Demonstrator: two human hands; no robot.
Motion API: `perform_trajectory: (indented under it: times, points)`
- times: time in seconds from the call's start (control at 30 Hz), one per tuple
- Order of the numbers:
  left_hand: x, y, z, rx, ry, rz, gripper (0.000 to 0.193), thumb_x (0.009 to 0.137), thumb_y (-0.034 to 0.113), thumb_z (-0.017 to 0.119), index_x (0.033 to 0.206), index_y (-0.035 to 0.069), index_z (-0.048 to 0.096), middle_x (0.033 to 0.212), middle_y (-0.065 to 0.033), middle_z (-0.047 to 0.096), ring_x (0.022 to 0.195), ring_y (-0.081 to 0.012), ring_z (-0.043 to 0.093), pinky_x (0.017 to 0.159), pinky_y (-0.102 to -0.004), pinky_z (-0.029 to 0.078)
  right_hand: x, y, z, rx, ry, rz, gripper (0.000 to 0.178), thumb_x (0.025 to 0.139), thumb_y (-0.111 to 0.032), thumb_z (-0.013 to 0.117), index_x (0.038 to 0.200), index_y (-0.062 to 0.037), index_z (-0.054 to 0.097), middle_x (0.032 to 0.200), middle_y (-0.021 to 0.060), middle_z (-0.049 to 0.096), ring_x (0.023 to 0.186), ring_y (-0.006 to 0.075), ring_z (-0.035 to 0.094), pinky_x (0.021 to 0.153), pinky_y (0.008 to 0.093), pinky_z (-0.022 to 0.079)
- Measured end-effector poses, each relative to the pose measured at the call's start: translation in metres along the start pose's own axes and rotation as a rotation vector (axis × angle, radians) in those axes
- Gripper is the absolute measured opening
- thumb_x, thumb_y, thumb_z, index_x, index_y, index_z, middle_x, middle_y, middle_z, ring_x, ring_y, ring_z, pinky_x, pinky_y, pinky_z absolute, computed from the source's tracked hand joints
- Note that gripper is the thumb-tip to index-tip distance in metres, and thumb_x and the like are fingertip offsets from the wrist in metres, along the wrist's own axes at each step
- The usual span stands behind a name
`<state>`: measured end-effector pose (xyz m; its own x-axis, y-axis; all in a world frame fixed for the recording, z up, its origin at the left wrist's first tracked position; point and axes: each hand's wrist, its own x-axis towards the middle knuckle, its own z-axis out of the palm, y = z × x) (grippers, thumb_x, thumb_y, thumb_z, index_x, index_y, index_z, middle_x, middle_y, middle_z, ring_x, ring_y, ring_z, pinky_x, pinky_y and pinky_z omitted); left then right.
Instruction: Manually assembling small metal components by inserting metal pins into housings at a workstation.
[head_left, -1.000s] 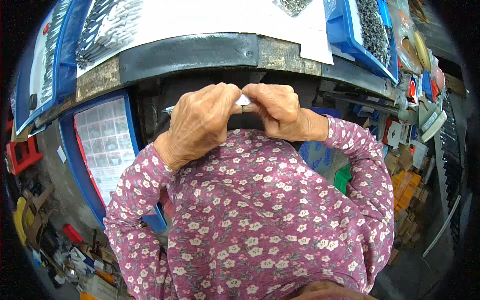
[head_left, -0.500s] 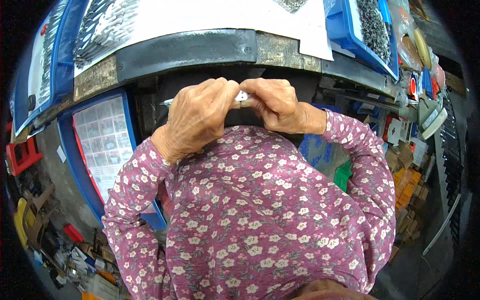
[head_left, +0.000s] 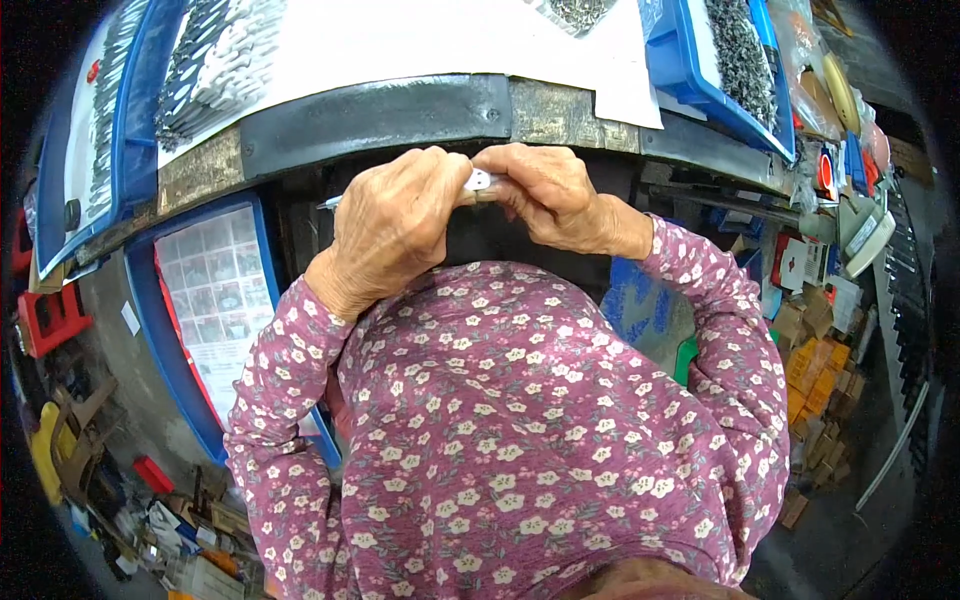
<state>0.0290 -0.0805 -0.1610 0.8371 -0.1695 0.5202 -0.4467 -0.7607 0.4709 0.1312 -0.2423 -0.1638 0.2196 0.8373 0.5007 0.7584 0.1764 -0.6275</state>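
While facing the bench [head_left: 560,113] in a maroon flowered top [head_left: 540,420], holds both forearms raised and turned inward, probably to bring both sets of fingertips to one point. Has the left hand [head_left: 395,222] closed around something mostly covered by the palm, with a silvery end [head_left: 328,203] poking out on the outer side; cannot tell from here whether joined to the small white part [head_left: 479,180] at the fingertips. Pinches that white part, marked with dark spots, between the left fingertips and the bent fingers of the right hand [head_left: 555,195], in front of the chest and just short of the bench edge, likely for a close, steady two-handed grip. Farther left, keeps a blue tray [head_left: 166,330] below the benchtop with a printed picture sheet [head_left: 225,290] inside, perhaps to save room above. Beyond the hands, faces a dark metal strip [head_left: 375,112] along the bench front, seemingly fitted against wear. Past that, has white slender pieces [head_left: 240,50] heaped on a white sheet [head_left: 420,40], apparently grouped by kind, and small dark parts [head_left: 740,60] in the right-hand blue tray [head_left: 690,60], presumably walled in against scattering
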Motion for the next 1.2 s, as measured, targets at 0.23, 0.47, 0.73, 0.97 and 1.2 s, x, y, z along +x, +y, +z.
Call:
perform_trajectory:
  times: [0.23,0.47,0.73,0.97,1.2]
  points:
    - [0.008,-0.001,0.000,-0.013,-0.022,-0.010,0.018,0.068,0.000,0.056,0.084,0.000,0.048,0.069,-0.0097,0.048,0.064,-0.0243,0.054,0.055,-0.0328,0.045,0.000,0.001,-0.007,-0.005,-0.031,0.056,0.023,0.076,-0.002,0.059,0.097,0.0037,0.051,0.084,0.0152,0.059,0.071,0.0291,0.061,0.059,0.0335,0.050]
    - [0.020,-0.003,0.001,-0.012,-0.023,0.023,0.017,0.068,-0.001,0.054,0.084,0.001,0.047,0.069,-0.0099,0.046,0.065,-0.0253,0.053,0.055,-0.0336,0.044,0.000,0.005,-0.014,-0.057,0.026,0.035,0.024,0.077,-0.003,0.059,0.098,0.0041,0.051,0.083,0.0157,0.058,0.070,0.0299,0.060,0.058,0.0338,0.048]
    - [0.031,-0.001,0.007,-0.101,0.000,-0.038,0.014,0.074,0.002,0.058,0.084,0.002,0.049,0.070,-0.0107,0.050,0.064,-0.0261,0.054,0.053,-0.0339,0.044,0.006,0.006,-0.050,0.075,-0.124,0.264,0.022,0.075,-0.008,0.063,0.094,0.0024,0.058,0.086,0.0139,0.062,0.071,0.0251,0.061,0.063,0.0295,0.048]
    - [0.040,0.004,0.003,-0.272,0.088,-0.253,0.012,0.074,0.000,0.060,0.082,0.000,0.050,0.069,-0.0134,0.051,0.059,-0.0288,0.054,0.052,-0.0330,0.042,0.011,0.050,-0.093,-0.316,0.234,0.568,0.014,0.082,-0.011,0.055,0.088,0.0011,0.061,0.069,0.0044,0.059,0.060,0.0072,0.051,0.051,0.0220,0.041]
    - [0.045,0.006,0.004,-0.403,0.150,-0.409,0.006,0.078,0.000,0.055,0.082,-0.001,0.051,0.062,-0.0116,0.052,0.050,-0.0183,0.050,0.049,-0.0275,0.039,0.019,0.108,-0.089,-0.682,0.254,0.304,0.008,0.078,-0.008,0.058,0.080,-0.0009,0.059,0.073,0.0084,0.056,0.060,0.0213,0.056,0.055,0.0297,0.044]
